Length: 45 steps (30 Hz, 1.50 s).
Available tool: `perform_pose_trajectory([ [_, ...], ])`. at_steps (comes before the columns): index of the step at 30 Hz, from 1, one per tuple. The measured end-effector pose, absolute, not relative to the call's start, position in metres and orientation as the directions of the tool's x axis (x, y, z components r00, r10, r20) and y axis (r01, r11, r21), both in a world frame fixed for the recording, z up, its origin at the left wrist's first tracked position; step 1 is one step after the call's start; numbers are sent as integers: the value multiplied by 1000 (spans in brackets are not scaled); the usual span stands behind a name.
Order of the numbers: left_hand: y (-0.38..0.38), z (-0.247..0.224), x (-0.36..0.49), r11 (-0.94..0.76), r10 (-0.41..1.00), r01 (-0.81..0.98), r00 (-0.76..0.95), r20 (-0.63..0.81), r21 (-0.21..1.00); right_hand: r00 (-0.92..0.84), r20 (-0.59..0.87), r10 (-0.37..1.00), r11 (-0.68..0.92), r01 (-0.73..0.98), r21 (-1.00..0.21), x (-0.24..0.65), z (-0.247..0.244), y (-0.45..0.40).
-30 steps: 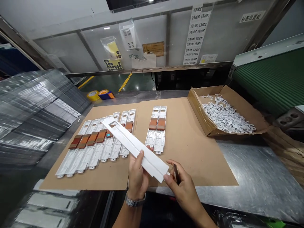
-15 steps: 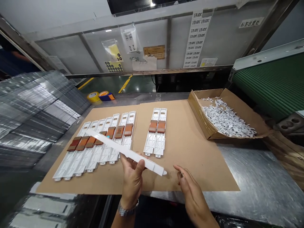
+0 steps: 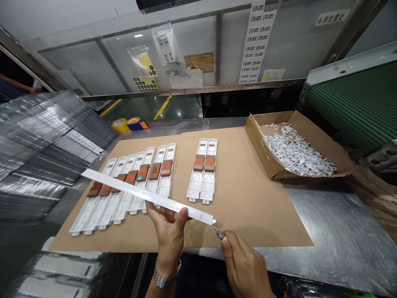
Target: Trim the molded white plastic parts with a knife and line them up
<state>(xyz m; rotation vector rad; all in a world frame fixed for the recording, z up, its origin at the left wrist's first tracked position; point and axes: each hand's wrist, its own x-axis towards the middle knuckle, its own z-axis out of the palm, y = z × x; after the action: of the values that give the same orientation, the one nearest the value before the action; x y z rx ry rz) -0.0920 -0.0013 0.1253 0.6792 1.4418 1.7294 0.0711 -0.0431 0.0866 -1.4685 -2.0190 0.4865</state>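
Observation:
My left hand (image 3: 169, 231) is closed around a long white plastic strip (image 3: 136, 191), tilted with its far end up to the left. In my right hand (image 3: 243, 260) a small knife (image 3: 219, 234) is gripped, its blade tip at the strip's narrow end tab; whether it touches I cannot tell. Beneath the strip, a row of white plastic panels (image 3: 120, 209) with reddish-brown blocks across them lies on a cardboard sheet (image 3: 248, 207). Two similar panels (image 3: 201, 182) with brown blocks lie side by side beyond my hands.
A cardboard box (image 3: 263, 153) of small white plastic pieces (image 3: 299, 151) stands at the right, near a green conveyor belt (image 3: 356, 93). Yellow tape (image 3: 120, 125) and an orange-and-blue roll (image 3: 137, 123) sit at the back left. Stacked clear trays (image 3: 56, 136) rise on the left.
My right hand has moved left to the strip's near end, and the knife's blade now shows. The strip's far end has swung left.

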Motion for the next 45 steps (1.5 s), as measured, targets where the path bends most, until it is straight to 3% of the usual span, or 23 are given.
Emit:
perform_pose_trajectory([
  [45,-4,123,-92,-115,820,-199,-572,-20,973,-155,315,936,299,822,-485,77,85,-40],
])
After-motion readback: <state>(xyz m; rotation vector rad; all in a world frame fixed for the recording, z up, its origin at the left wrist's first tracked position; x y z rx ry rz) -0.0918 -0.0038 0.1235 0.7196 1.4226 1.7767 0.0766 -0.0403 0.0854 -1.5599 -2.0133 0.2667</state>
